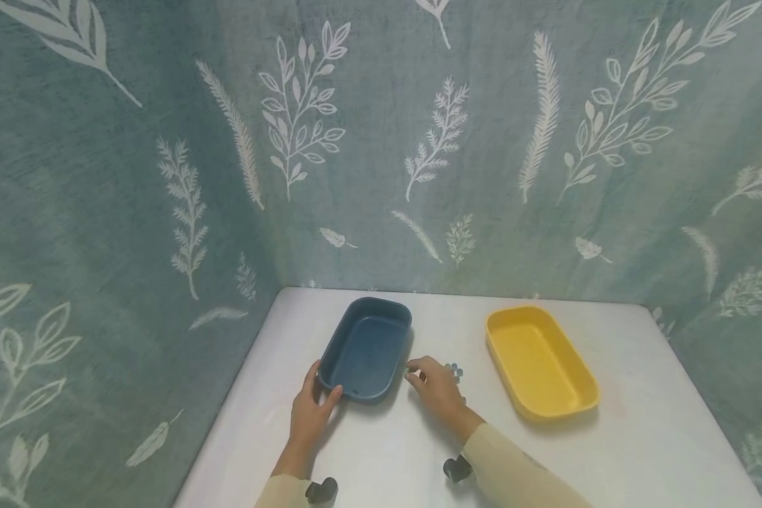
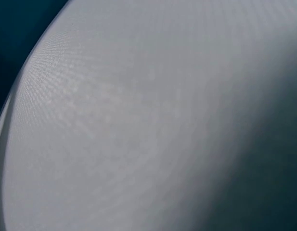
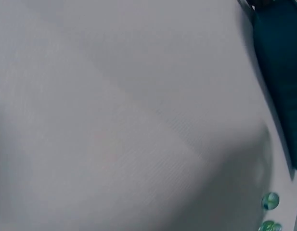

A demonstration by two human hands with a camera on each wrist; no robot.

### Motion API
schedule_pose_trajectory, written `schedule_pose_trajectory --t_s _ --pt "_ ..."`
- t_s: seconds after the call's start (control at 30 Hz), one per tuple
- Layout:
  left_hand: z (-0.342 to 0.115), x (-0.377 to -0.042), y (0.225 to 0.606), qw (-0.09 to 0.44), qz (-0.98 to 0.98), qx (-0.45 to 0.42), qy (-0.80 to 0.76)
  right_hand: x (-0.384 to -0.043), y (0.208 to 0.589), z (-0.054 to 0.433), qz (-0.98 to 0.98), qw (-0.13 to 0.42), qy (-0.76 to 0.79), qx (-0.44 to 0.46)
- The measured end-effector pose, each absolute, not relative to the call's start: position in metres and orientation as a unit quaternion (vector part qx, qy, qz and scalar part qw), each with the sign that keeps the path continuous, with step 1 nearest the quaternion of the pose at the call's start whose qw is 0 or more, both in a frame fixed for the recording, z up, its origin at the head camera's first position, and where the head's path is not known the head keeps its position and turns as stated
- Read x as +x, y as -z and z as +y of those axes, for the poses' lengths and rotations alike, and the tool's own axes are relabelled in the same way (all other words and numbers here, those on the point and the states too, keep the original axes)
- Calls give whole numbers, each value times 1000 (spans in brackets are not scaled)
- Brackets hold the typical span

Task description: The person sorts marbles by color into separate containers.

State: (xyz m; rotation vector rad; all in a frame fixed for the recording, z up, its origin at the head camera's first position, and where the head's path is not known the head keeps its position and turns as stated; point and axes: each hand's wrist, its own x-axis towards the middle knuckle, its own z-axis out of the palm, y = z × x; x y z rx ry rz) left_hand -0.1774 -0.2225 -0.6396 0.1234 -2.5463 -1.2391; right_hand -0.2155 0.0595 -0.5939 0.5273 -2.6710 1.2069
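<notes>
A dark blue tray (image 1: 363, 353) lies on the white table, and my left hand (image 1: 308, 416) grips its near left corner, thumb at the near rim and fingers along the side. Just off the tray's right side, my right hand (image 1: 437, 392) pinches a small glass marble (image 1: 408, 372), mostly covered by the fingertips. Several greenish glass marbles (image 1: 455, 371) lie on the table beyond that hand, partly hidden by it. The right wrist view shows a clear marble with green inside (image 3: 270, 201) near the blue tray's wall (image 3: 280, 86). Mostly blurred table fills the left wrist view.
A yellow tray (image 1: 540, 363) stands on the right part of the white table (image 1: 381, 458). Leaf-patterned green cloth (image 1: 381, 141) hangs behind the table and along its left side. Each wrist carries a small dark camera (image 1: 458, 468).
</notes>
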Motion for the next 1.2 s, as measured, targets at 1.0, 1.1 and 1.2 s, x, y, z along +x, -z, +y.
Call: schedule_pose_trajectory --t_s 1.0,1.1,1.2 --pt "-221 -179 639 152 -886 49 434 -210 585 30 -890 25 -407 202" --pt "-221 -180 639 150 -887 45 435 -211 589 28 -890 34 -404 209" --pt "-221 -180 638 157 -886 39 434 -212 590 27 -889 49 -400 217"
